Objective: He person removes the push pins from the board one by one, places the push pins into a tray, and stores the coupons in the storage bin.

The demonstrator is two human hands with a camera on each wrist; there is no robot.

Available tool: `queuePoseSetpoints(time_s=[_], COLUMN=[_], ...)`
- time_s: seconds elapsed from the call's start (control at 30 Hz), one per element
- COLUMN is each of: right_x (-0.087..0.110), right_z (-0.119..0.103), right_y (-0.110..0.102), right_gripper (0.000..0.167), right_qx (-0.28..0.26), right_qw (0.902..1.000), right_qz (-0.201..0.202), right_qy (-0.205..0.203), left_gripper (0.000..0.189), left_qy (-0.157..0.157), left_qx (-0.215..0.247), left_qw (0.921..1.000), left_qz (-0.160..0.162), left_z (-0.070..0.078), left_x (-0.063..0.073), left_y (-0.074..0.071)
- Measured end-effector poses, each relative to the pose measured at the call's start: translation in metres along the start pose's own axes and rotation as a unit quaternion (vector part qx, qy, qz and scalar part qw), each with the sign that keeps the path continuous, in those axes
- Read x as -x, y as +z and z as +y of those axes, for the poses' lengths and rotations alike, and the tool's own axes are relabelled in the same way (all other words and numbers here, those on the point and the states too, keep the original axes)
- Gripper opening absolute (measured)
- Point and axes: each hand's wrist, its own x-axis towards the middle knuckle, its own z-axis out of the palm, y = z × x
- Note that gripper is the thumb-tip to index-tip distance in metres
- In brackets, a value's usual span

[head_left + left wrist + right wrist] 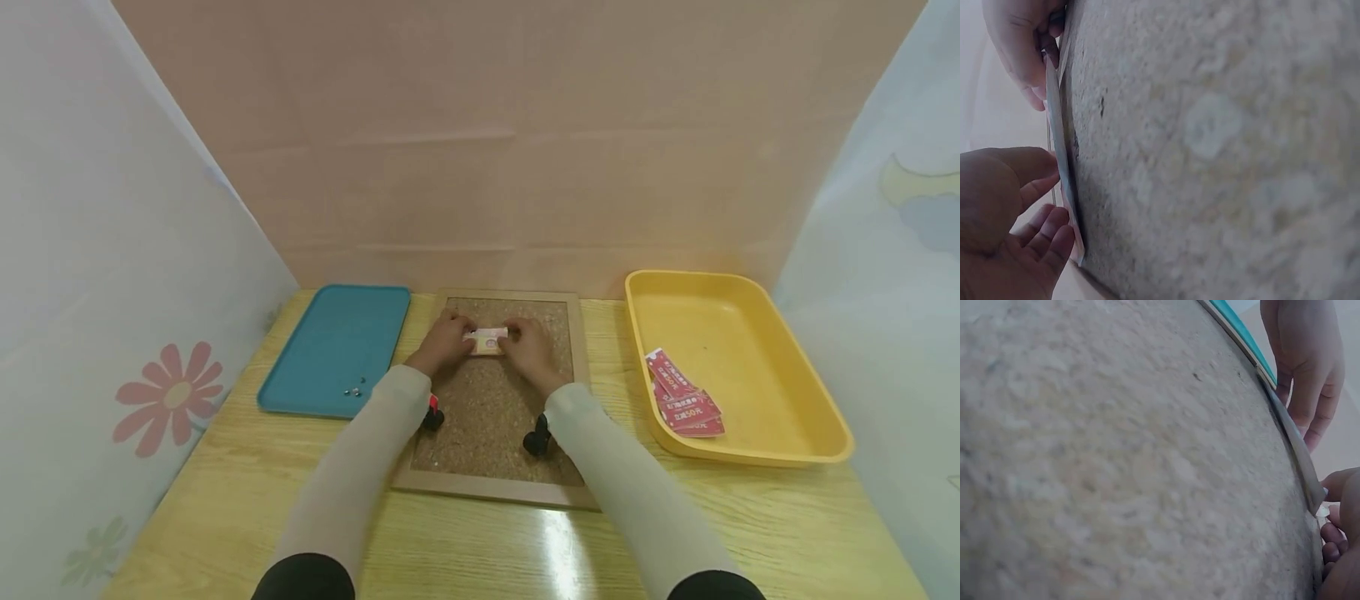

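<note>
A small pale-and-pink printed coupon [489, 341] lies across the upper part of a wood-framed cork board [487, 425]. At its left end, my left hand [447, 337] pinches it with thumb and fingertips. My right hand [531, 350] holds the opposite end with bent fingers. Seen edge-on in the left wrist view, the coupon [1055, 119] stands close against the cork, with the left hand [1010, 219] below and the right hand above. In the right wrist view, the right hand [1341, 544] is at the coupon's lower end, its fingertips partly hidden.
To the left is a blue tray [341, 333] with several small shiny metal pieces [355, 391] that look like thumbtacks. A yellow tray [765, 375] on the right holds several red coupons [682, 400]. Behind the board rises a tan backdrop [517, 167], with pale printed sheets at both sides.
</note>
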Motion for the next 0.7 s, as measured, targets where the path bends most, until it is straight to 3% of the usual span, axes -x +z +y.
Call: queuePoseSetpoints(time_s=[0.23,0.5,0.7], right_x=[0.003,0.007,0.01], right_z=[0.002,0.001,0.0], right_y=[0.007,0.01,0.013], right_gripper=[0.034,0.035,0.035], right_qx=[-0.009,-0.032,-0.003], right_qw=[0.9997,0.9991,0.9992], right_qz=[0.023,0.017,0.028], right_qy=[0.005,0.024,0.029], left_gripper=[0.03,0.027,0.026], left_qy=[-0.031,-0.052,-0.058], left_qx=[0.019,0.008,0.026], left_qw=[0.9991,0.998,0.9978], left_qz=[0.02,0.034,0.017], left_z=[0.001,0.005,0.004], left_x=[0.001,0.001,-0.001], left_y=[0.006,0.006,0.007])
